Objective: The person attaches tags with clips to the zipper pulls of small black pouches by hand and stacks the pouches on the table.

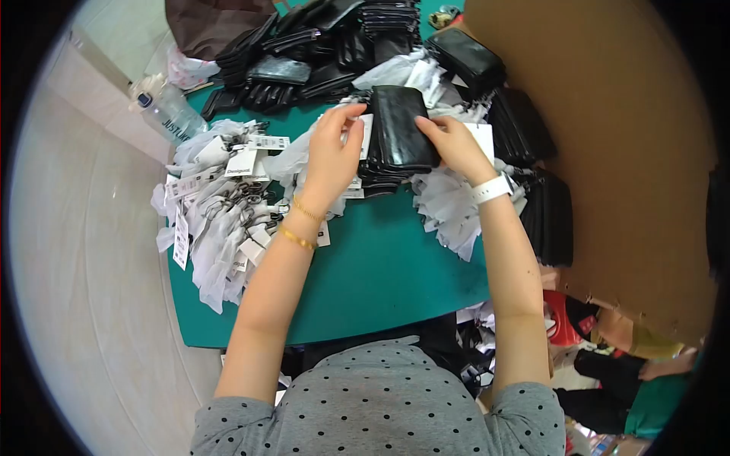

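Observation:
A black wallet [403,125] lies on top of a stack of similar wallets near the middle of the green table [380,266]. My right hand [456,144] holds its right edge, thumb on top and fingers out of sight beneath. At the wallet's left side is my left hand [334,148], its thumb and fingers apart, with a white tag [366,135] just behind the thumb. Thin white wrapping with tags and dark cords [228,190] is heaped left of my left forearm. More white wrapping [449,209] hangs below my right hand.
Piles of black wallets [327,45] cover the back. More wallets stand on the right [521,125] beside a tall cardboard sheet [601,137]. A clear bottle [167,114] stands at the left edge. At lower right, another person's arm [668,366] shows.

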